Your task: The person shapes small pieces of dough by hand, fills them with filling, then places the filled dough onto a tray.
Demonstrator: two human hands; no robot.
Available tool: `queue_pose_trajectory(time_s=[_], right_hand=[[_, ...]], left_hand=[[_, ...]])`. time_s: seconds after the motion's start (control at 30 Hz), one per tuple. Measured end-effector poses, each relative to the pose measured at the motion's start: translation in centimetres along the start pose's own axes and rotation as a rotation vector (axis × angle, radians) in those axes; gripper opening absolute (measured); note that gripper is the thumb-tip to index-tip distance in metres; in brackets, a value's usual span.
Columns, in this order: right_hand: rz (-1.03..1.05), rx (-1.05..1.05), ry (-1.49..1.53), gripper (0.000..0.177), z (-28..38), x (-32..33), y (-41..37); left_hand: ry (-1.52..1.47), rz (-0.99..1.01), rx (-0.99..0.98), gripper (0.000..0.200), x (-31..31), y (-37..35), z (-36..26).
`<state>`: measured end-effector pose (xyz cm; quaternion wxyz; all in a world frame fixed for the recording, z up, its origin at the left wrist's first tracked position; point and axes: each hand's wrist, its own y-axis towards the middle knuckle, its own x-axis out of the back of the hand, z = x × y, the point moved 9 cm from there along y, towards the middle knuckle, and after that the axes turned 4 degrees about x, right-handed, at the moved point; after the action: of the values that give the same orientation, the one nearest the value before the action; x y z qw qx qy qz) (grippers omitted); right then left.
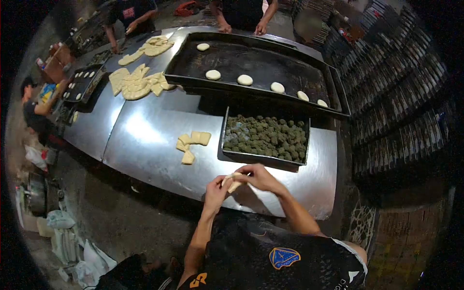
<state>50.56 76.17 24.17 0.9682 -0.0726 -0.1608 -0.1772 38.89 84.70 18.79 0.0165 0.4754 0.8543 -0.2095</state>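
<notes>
My left hand (215, 190) and my right hand (262, 178) meet over the near edge of the metal table. Between their fingers is a small piece of pale dough (234, 185), gripped from both sides. Several cut dough pieces (187, 155) lie on the table, ahead and to the left of my hands. Just beyond my right hand stands a metal tray (263, 158) full of dark green-brown balls (270, 137). Whether anything is inside the held dough is hidden by my fingers.
A large dark baking tray (256, 58) at the back holds several round dough pieces (245, 80). Sheets of dough (135, 87) lie on the metal table (159, 140) at left. Co-workers stand across and to the left. Stacked trays (396, 96) line the right.
</notes>
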Motion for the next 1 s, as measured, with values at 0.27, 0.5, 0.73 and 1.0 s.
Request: queue_pose_trajectory(time_s=[0.27, 0.5, 0.73, 1.0], right_hand=[[-0.519, -0.086, -0.947, 0.036, -3.6, 17.9, -2.4], [-0.627, -0.043, -0.713, 0.028, -4.7, 19.1, -2.0], [-0.505, 0.303, -0.639, 0.027, 3.8, 9.1, -2.0], [-0.249, 0.173, -0.231, 0.036, 1.0, 9.0, -1.2]], left_hand=[[-0.252, -0.07, -0.034, 0.035, 1.5, 0.0, -1.2], [-0.342, 0.033, 0.058, 0.038, -3.2, 3.9, -2.3], [-0.308, 0.17, 0.19, 0.045, -8.5, 7.4, -1.5], [-0.311, 0.174, 0.207, 0.034, -7.4, 6.6, -3.2]])
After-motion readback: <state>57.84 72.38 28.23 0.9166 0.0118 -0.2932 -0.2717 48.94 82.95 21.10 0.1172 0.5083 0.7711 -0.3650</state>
